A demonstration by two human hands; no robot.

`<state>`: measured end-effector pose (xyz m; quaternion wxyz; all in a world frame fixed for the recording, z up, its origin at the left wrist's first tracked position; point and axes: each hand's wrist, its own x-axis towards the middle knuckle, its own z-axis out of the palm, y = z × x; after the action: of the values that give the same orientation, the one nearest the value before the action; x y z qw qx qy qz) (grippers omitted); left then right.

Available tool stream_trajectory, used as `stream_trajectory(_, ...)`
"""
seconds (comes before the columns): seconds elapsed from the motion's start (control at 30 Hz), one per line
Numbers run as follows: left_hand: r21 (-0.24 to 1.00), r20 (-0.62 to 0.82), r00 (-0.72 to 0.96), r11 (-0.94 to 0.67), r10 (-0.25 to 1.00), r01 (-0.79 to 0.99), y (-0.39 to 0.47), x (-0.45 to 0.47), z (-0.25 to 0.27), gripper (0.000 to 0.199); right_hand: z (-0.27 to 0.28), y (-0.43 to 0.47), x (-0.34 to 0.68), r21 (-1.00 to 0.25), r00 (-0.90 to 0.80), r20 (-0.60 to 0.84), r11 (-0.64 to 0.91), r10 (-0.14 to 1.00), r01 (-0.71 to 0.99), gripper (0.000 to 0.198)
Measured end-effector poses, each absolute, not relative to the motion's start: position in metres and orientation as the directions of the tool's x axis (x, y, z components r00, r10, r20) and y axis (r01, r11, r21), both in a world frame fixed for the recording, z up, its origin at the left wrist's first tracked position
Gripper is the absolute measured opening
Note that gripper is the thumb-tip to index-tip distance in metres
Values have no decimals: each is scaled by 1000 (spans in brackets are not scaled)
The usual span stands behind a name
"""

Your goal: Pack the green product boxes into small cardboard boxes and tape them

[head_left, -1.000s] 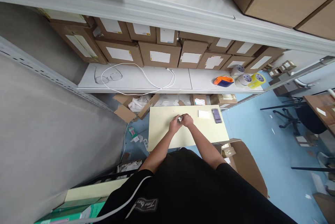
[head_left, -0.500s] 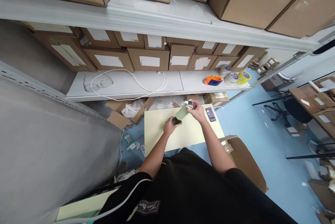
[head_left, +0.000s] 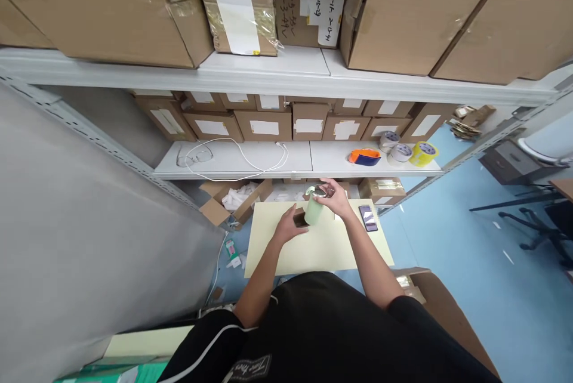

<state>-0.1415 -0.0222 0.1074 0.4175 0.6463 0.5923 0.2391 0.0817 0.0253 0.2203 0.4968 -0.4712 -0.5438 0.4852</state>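
Observation:
My right hand (head_left: 336, 197) grips a light green bottle (head_left: 314, 212) by its silvery lid, which has a small green loop on its left. The bottle is nearly upright over the pale yellow tabletop (head_left: 268, 246). Just to its left, my left hand (head_left: 285, 228) is closed around a small brown cardboard box (head_left: 300, 218) with a dark inside. The bottle's lower part is close against the box; whether they touch I cannot tell. A phone (head_left: 368, 218) lies on the table to the right of my right hand.
Labelled cartons (head_left: 263, 126) line the shelf ahead, above a white cable (head_left: 242, 148), glasses (head_left: 194, 156), an orange and blue item (head_left: 364, 157) and tape rolls (head_left: 423, 154). An open carton (head_left: 235, 199) stands left of the table, a large one (head_left: 443, 305) at the right.
The bottle has gone from tilted, its base at the box's mouth, to nearly upright beside the box. My view has tilted up, showing more of the upper shelf.

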Motion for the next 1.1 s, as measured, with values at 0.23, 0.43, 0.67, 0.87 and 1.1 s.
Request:
stream_trajectory(0.23,929,131,-10,-119,991,351,-35,-87,195,108,212,23,81,-997,-74,52,57,996,59,89)
stream_trajectory(0.43,965,141,-124,-108,982,240,-23,-81,221,126,208,15,102,-991,-288,11,-27,958,-129,112)
stream_trajectory(0.67,984,55,27,-49,998,-174,-10,-80,237,119,199,-10,108,-960,-467,-67,-185,882,-211,137)
stream_trajectory(0.87,993,-10,-64,3,998,-117,4,-68,251,128,204,-10,106,-978,-336,-31,-97,942,-184,139)
stream_trajectory(1.1,993,31,-2,-31,1000,-116,15,-64,253,112,212,-12,111,-976,-340,-77,-140,937,-165,136)
